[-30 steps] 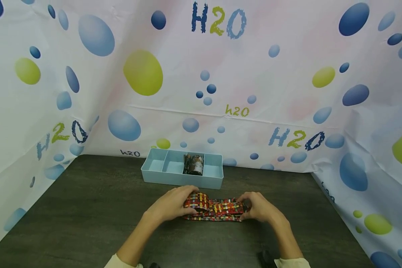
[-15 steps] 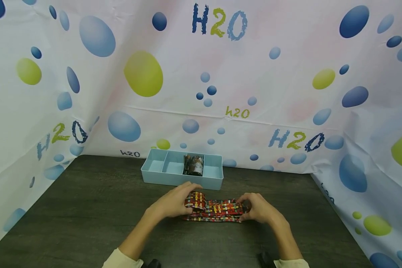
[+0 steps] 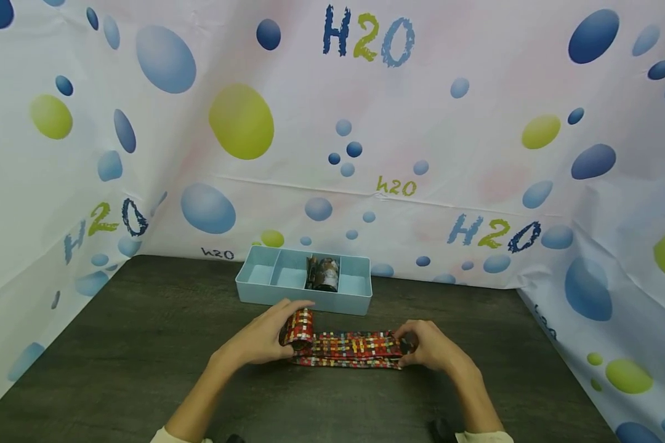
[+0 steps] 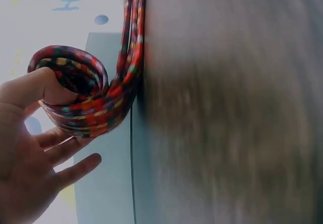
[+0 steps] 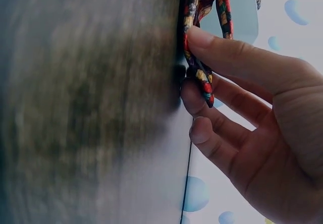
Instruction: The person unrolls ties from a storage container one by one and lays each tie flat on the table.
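White sheeting printed with blue and lime-green bubbles and H2O lettering (image 3: 310, 80) fills the upper part of the head view and both its sides, meeting the far edge of a dark, wood-grained table (image 3: 133, 351). Near that edge, just left of the frame's centre line, stands a pale blue, rectangular box (image 3: 338, 301) with four compartments in a row. Its third compartment from the left contains a dark cylindrical object (image 3: 327, 275) and, beside it, a slim dark item (image 3: 311, 272).

Below the box, at lower centre, a long cloth strip in red, yellow, black and white checks (image 3: 357, 344) lies across the table in layers, its left end coiled into a roll. At this end the left hand (image 3: 257, 338) grips the roll, thumb in the coil's opening, some fingers spread beneath it in the left wrist view. At the opposite end, right of centre, the right hand (image 3: 432, 347) pinches the layers between thumb and fingers. Cream sleeves (image 3: 484, 437) show at the bottom edge.
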Tool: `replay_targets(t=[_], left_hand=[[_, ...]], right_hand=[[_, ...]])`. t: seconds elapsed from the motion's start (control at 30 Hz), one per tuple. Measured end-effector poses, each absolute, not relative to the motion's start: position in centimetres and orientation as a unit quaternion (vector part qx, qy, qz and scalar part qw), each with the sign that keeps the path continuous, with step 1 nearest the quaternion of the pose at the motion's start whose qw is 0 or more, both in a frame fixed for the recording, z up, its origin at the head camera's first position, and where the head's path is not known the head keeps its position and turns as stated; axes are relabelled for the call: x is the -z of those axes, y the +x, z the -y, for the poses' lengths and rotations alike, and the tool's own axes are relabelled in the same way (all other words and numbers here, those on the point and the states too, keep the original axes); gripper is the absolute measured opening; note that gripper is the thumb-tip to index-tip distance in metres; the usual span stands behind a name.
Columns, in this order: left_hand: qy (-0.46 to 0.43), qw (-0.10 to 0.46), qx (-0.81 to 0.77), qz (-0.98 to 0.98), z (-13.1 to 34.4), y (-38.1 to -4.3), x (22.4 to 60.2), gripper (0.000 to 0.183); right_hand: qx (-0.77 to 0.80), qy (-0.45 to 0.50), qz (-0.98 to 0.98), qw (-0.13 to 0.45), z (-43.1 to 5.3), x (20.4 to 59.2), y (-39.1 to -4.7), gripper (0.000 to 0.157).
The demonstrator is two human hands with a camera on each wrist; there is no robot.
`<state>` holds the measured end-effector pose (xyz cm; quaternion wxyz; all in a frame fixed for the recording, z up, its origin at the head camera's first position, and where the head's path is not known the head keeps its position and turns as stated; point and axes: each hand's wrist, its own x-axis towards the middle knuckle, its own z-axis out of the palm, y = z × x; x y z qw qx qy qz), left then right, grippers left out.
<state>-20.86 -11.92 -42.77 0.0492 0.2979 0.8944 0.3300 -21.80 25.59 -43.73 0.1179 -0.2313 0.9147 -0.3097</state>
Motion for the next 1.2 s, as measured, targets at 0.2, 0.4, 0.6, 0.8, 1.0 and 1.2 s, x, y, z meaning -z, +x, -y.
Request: replay_targets(t=[0.2, 0.4, 0.6, 0.8, 1.0, 1.2], left_hand=[[0.269, 0.066, -0.306, -0.911, 12.9, -20.7, 41.9, 0.085], [0.24, 0.082, -0.283, -0.925, 14.0, -20.3, 41.4, 0.082], [0.24, 0.082, -0.265, -0.93, 14.8, -20.3, 41.7, 0.078], [0.239, 0.094, -0.262, -0.93, 15.0, -20.4, 42.2, 0.071], [0.263, 0.084, -0.271, -0.922, 14.9, -20.5, 42.4, 0.067], [0.276, 0.064, -0.261, -0.923, 14.8, -20.5, 42.5, 0.063]], right_hand=[[0.31, -0.22, -0.918, 0.114, -25.8, 43.7, -21.8, 0.041], [0.314, -0.223, -0.916, 0.116, -25.8, 43.6, -21.8, 0.042], [0.309, -0.222, -0.918, 0.115, -26.0, 43.6, -21.9, 0.042], [0.313, -0.226, -0.915, 0.118, -26.0, 43.8, -21.9, 0.042], [0.31, -0.225, -0.916, 0.118, -25.9, 43.9, -21.9, 0.041], [0.311, -0.221, -0.916, 0.121, -25.7, 43.9, -21.9, 0.041]])
